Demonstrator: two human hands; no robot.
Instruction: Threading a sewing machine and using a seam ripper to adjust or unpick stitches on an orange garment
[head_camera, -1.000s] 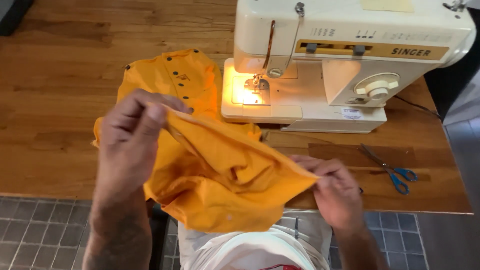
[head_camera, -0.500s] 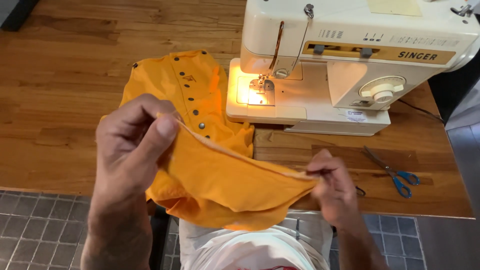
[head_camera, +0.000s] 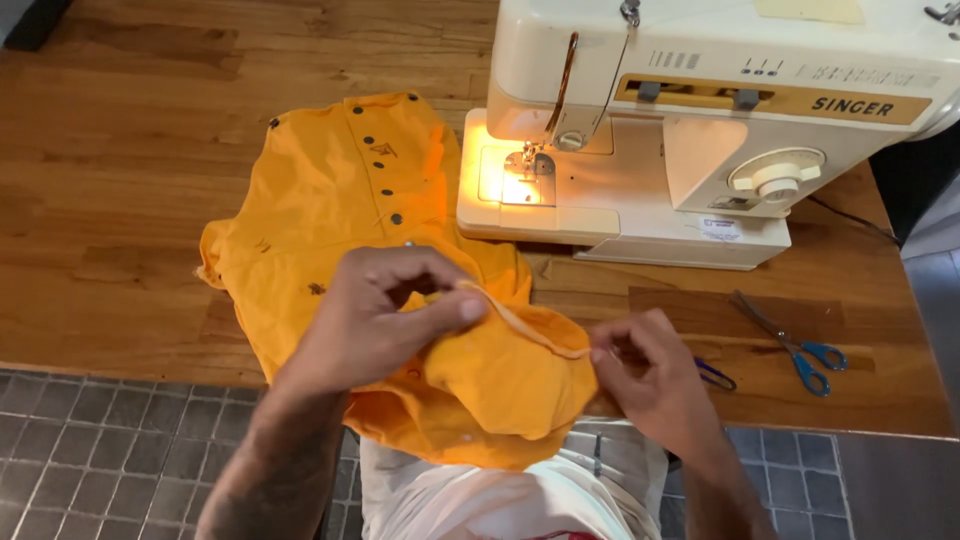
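Hands have dropped lower and closer together since a moment ago. The orange shirt (head_camera: 340, 200) lies half on the tabletop (head_camera: 120, 150), its hem pinched between left hand (head_camera: 375, 320) and right hand (head_camera: 650, 375), lower edge hidden. Sewing machine (head_camera: 700, 130) behind is cut off; blue-handled scissors (head_camera: 790, 345) right.

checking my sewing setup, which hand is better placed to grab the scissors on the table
Right, most likely. The right hand pinches the orange garment edge just beside the blue-handled scissors, which lie to its right. The left hand grips the fabric farther away, across the garment.
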